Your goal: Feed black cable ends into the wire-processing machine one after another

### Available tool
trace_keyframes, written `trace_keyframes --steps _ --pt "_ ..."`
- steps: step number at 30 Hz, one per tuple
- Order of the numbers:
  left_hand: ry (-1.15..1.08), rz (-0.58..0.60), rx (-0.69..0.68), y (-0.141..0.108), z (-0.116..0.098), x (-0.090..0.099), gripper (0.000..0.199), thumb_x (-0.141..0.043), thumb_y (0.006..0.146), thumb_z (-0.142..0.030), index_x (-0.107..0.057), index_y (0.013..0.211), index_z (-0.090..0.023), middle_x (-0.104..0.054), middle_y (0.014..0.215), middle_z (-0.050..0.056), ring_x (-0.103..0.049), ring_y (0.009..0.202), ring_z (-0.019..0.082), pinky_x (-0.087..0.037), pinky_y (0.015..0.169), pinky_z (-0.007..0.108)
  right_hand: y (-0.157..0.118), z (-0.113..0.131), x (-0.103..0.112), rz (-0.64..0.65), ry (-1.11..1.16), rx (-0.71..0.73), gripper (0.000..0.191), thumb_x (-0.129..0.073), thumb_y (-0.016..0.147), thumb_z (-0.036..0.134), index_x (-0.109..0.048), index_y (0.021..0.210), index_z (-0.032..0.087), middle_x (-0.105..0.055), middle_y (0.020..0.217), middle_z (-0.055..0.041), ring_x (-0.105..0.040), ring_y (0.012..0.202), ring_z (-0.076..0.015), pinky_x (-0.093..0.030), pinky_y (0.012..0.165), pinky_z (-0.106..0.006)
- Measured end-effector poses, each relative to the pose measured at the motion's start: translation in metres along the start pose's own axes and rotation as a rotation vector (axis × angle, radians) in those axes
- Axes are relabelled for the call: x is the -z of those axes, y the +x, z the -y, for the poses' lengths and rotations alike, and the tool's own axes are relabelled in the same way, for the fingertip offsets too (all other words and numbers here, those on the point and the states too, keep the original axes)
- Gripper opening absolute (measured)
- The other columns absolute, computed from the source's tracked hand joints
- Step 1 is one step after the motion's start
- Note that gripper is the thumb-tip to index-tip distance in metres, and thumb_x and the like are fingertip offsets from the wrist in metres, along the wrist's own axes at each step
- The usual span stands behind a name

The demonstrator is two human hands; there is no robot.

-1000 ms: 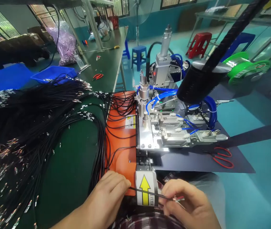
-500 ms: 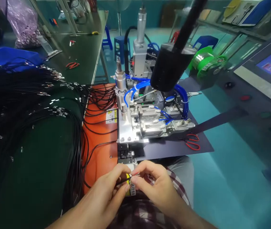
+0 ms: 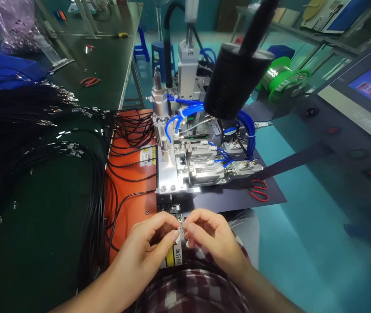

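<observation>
Just in front of the machine, my left hand (image 3: 154, 243) is pinched closed on the end of a black cable, most of which its fingers hide. Thin coloured wires (image 3: 183, 224) stick out between the fingertips of both hands. With thumb and forefinger, my right hand (image 3: 209, 232) pinches these wires at their free ends. A silver machine (image 3: 168, 174) with blue air hoses stands right beyond the hands. Under them lies a white and yellow label (image 3: 174, 254).
Bundles of black cables (image 3: 95, 208) lie on the dark table at left and cross the orange plate (image 3: 129, 202). Red-handled scissors (image 3: 259, 190) rest on the grey plate. A black cylinder (image 3: 234, 87) hangs over the machine. At right are a green wire spool (image 3: 281, 78) and a control panel (image 3: 361, 134).
Both hands have moved slightly up, and the thin wires show more clearly between the fingertips. On the rear silver column, the upper part has risen, baring a rod. The view has shifted a little.
</observation>
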State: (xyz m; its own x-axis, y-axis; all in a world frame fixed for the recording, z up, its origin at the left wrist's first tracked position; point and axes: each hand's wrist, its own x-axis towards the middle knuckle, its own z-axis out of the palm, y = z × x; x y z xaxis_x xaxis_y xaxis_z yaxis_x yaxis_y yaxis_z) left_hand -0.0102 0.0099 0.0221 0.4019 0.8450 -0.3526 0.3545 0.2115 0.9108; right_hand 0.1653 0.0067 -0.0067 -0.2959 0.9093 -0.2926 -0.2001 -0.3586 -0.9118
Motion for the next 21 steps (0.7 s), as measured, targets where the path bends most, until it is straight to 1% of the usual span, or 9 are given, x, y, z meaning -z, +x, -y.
trace_keyframes --steps 5,8,12,14,18,21 --pt "0.019 -0.084 -0.018 0.0026 0.0004 -0.0037 0.012 -0.052 0.088 -0.029 -0.058 0.083 -0.019 -0.057 0.071 -0.003 -0.051 0.065 0.011 -0.039 0.057 0.020 0.0012 0.0013 -0.0017 -0.050 -0.062 0.000 0.018 -0.064 0.079 0.031 -0.059 0.071 0.016 -0.056 0.058 0.0031 -0.050 0.052 -0.0099 -0.040 0.052 -0.021" --pt "0.022 -0.107 -0.010 0.0037 0.0009 -0.0039 0.013 -0.054 0.087 -0.029 -0.058 0.081 -0.019 -0.054 0.069 -0.003 -0.049 0.063 0.011 -0.039 0.055 0.020 0.0004 0.0023 -0.0036 -0.103 -0.130 0.023 0.017 -0.064 0.079 0.030 -0.059 0.069 0.017 -0.054 0.058 0.0032 -0.050 0.052 -0.0103 -0.041 0.052 -0.022" --pt "0.050 -0.114 -0.036 0.0038 0.0012 -0.0031 0.015 -0.052 0.087 -0.029 -0.061 0.082 -0.018 -0.059 0.075 0.000 -0.053 0.069 0.014 -0.042 0.062 0.022 -0.0006 0.0028 -0.0041 -0.149 -0.208 0.071 0.019 -0.061 0.081 0.032 -0.059 0.069 0.017 -0.056 0.060 0.0020 -0.050 0.054 -0.0112 -0.042 0.054 -0.023" --pt "0.043 -0.111 -0.048 0.0034 0.0016 -0.0028 0.017 -0.049 0.089 -0.029 -0.062 0.084 -0.019 -0.060 0.076 0.000 -0.054 0.070 0.014 -0.042 0.063 0.022 0.0006 0.0027 -0.0028 -0.163 -0.187 0.069 0.021 -0.060 0.083 0.035 -0.059 0.071 0.017 -0.057 0.062 0.0013 -0.051 0.054 -0.0115 -0.043 0.054 -0.023" --pt "-0.014 -0.092 -0.017 0.0027 0.0035 -0.0032 0.022 -0.046 0.091 -0.033 -0.062 0.086 -0.019 -0.051 0.064 -0.003 -0.047 0.059 0.010 -0.036 0.051 0.019 0.0046 0.0016 -0.0005 -0.144 -0.068 0.027 0.024 -0.062 0.080 0.041 -0.060 0.074 0.018 -0.058 0.062 0.0019 -0.051 0.052 -0.0111 -0.043 0.054 -0.024" --pt "-0.072 -0.060 0.010 0.0026 0.0046 -0.0031 0.024 -0.044 0.092 -0.034 -0.061 0.085 -0.019 -0.047 0.062 -0.004 -0.041 0.055 0.009 -0.031 0.047 0.018 0.0067 -0.0007 -0.0001 -0.102 0.023 -0.016 0.024 -0.065 0.079 0.041 -0.061 0.078 0.018 -0.059 0.064 0.0021 -0.051 0.051 -0.0103 -0.043 0.053 -0.023"
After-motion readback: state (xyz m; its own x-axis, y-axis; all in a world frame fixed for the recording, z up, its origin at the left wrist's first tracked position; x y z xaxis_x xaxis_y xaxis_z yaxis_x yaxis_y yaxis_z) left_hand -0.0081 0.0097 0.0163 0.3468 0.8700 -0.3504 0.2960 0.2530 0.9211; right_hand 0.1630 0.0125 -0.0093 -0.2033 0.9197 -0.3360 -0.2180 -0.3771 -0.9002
